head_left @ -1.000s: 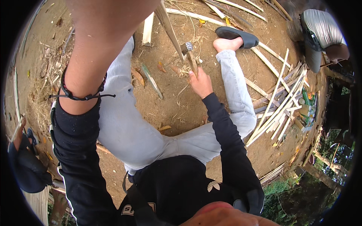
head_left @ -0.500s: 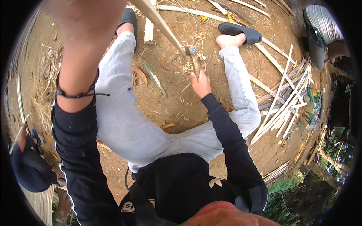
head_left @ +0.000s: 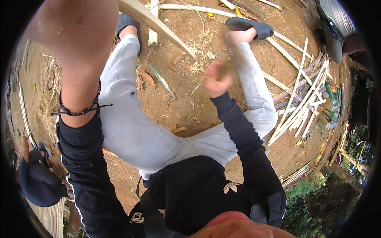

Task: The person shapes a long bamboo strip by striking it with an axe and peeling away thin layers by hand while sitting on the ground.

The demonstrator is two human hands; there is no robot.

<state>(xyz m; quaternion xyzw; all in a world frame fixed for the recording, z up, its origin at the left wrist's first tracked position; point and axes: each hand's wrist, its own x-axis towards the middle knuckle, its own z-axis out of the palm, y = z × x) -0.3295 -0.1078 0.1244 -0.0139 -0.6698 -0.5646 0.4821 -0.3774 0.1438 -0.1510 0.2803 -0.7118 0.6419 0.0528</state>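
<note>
Head view: left hand (head_left: 73,29) at 10 o'clock, large, close to lens, partly cut off by the top edge; fingers don't show, so can't tell its grip. Pale wooden strip (head_left: 158,28) at 11 o'clock, its upper part right beside that hand, slanting down to a tip near 12; can't tell if the tip touches ground (head_left: 182,111). Right hand (head_left: 217,82) at 1 o'clock, motion-blurred, fingers closed around a brown tool (head_left: 231,66), too smeared to identify; tool well apart from strip tip, in front of the lower leg. Dry shavings (head_left: 204,41) at 12, just beyond the tip. Greenish split piece (head_left: 163,82) on dirt at 11, between the legs. Pile of cut strips (head_left: 298,106) at 3, green bottles (head_left: 332,101) just outside it. Seated person (head_left: 39,180) at 8, another person (head_left: 337,23) at 2, partly cropped.
</note>
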